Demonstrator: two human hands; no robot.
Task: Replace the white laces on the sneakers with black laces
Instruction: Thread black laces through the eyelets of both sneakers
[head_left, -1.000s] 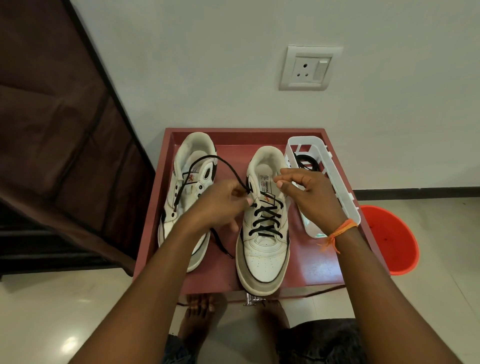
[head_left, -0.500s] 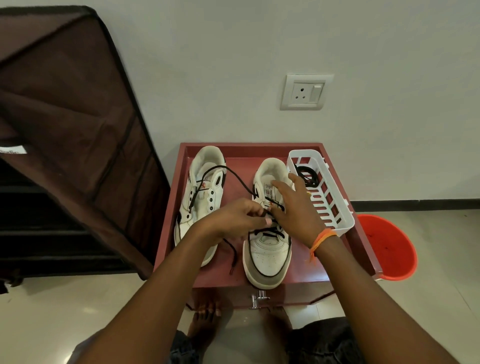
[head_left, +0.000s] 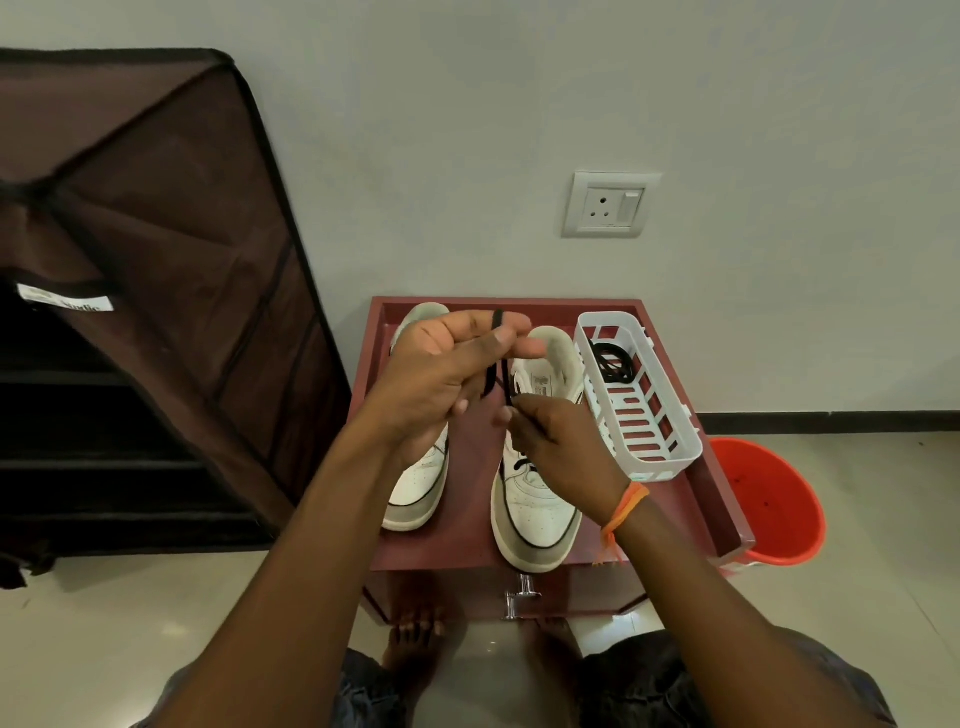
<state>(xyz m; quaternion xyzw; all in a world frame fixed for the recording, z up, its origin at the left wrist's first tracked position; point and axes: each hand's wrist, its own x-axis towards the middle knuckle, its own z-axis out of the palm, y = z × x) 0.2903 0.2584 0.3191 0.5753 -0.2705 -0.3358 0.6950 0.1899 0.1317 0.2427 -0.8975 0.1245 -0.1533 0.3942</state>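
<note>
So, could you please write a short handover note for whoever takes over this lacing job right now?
Left hand: raised, black lace looped over a finger.
Right hand: pinches the same lace lower down, above the right sneaker.
Both sneakers sit on the red table; the left sneaker is mostly hidden by the left hand. A spare lace lies in the white basket.
Done: right sneaker's lower eyelets laced black.
Left: finish and tie it, then see to the left sneaker.

white sneakers (head_left: 535, 499) side by side, black lace (head_left: 498, 358) raised
</note>
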